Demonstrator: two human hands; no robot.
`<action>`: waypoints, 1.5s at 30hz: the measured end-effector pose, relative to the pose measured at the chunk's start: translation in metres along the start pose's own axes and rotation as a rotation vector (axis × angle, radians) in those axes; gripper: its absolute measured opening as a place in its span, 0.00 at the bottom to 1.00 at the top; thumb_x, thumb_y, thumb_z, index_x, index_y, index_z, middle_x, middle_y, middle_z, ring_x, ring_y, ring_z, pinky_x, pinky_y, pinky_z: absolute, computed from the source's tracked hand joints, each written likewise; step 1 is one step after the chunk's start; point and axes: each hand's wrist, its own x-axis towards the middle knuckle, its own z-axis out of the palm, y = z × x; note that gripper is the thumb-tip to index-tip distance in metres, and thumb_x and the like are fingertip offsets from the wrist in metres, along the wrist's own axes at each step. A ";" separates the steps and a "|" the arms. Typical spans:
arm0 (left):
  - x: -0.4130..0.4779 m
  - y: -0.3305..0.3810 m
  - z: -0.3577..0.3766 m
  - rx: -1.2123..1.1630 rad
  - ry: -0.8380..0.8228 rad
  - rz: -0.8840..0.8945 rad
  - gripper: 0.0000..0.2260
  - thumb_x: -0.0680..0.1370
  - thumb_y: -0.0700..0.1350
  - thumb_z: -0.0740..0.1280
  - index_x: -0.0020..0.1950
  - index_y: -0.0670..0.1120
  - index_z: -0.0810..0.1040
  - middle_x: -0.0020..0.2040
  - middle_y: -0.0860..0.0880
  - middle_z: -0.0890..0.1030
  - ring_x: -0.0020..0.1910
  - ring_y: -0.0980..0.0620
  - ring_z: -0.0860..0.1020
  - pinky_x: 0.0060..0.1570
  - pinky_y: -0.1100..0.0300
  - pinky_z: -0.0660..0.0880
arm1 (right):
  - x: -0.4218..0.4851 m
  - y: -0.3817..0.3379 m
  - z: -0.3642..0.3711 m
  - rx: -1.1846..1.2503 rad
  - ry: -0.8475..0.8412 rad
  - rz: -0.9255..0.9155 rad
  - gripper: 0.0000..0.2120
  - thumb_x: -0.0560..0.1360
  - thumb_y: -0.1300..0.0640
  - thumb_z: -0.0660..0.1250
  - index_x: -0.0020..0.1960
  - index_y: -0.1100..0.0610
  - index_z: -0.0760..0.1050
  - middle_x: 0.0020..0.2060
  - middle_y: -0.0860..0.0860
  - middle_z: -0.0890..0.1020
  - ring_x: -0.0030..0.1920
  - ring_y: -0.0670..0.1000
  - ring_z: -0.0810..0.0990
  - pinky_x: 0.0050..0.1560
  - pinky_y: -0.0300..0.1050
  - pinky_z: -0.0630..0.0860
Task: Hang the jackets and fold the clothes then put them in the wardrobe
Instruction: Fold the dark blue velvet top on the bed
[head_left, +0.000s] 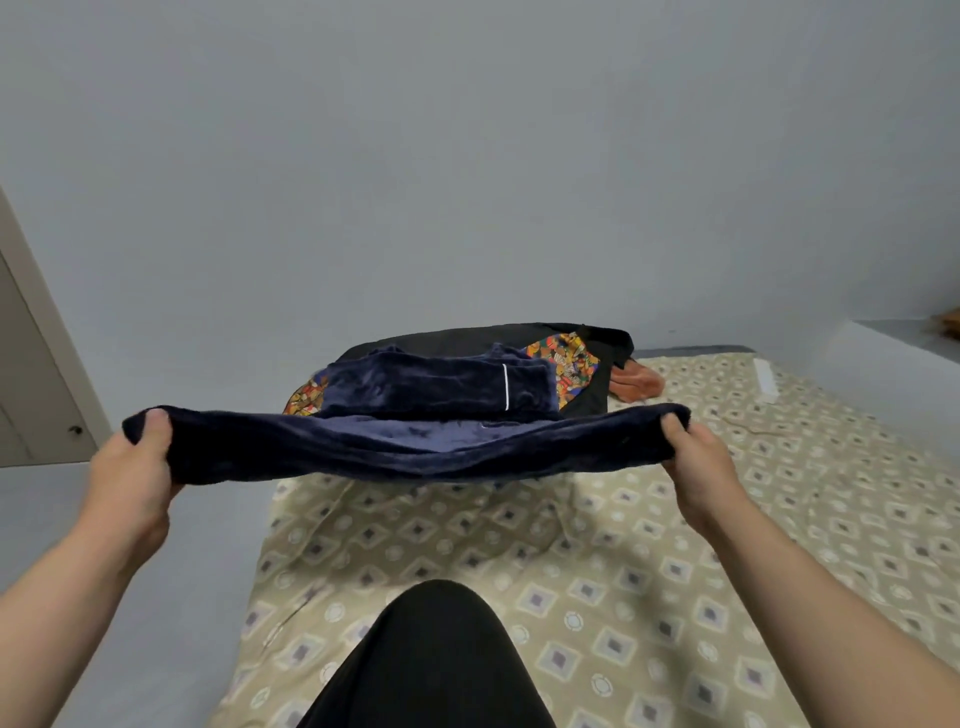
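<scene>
Both hands grip the ends of one dark navy garment (415, 447): the left hand (132, 467) bunches one end with the thumb on top, and the right hand (698, 457) pinches the other end the same way. The garment hangs between them as a sagging band in the air above the bed (675, 571), in front of the clothes pile.

The cloth looks thick, plush and heavy, like velvet or fleece, with a paler blue inner face showing along the fold. Such a pile is likely slippery against itself, so the layers may slide apart as it is laid down and the fold come out crooked. With only the ends held, the middle droops and could bunch or crease under itself.

Behind it lies a folded navy piece (436, 387) of the same plush stuff, edged with thin white piping, on top of a smooth black jacket (467, 338) with a bright multicoloured patterned lining (566, 364). A dropped edge might drag that folded piece askew. A rumpled orange cloth (636, 384) lies just beside the jacket on the beige diamond-print sheet
</scene>
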 end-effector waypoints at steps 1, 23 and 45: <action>-0.002 0.003 -0.002 0.035 0.019 0.013 0.14 0.83 0.53 0.61 0.62 0.46 0.76 0.59 0.44 0.79 0.56 0.44 0.78 0.57 0.47 0.75 | -0.002 -0.002 -0.004 -0.020 -0.009 -0.001 0.08 0.82 0.56 0.63 0.49 0.55 0.80 0.49 0.54 0.84 0.50 0.54 0.81 0.55 0.52 0.76; -0.009 -0.020 -0.057 0.531 -0.216 -0.166 0.06 0.80 0.40 0.67 0.53 0.39 0.82 0.43 0.44 0.85 0.42 0.44 0.81 0.43 0.51 0.76 | 0.007 0.025 -0.028 -0.527 -0.205 0.252 0.08 0.78 0.55 0.70 0.48 0.60 0.83 0.40 0.54 0.83 0.41 0.54 0.77 0.44 0.47 0.72; 0.134 -0.125 0.075 0.175 0.046 -0.394 0.19 0.84 0.42 0.61 0.74 0.42 0.66 0.71 0.42 0.72 0.51 0.48 0.80 0.38 0.58 0.80 | 0.153 0.124 0.098 -0.006 -0.024 0.475 0.24 0.85 0.58 0.56 0.79 0.54 0.57 0.70 0.58 0.74 0.63 0.56 0.76 0.53 0.50 0.78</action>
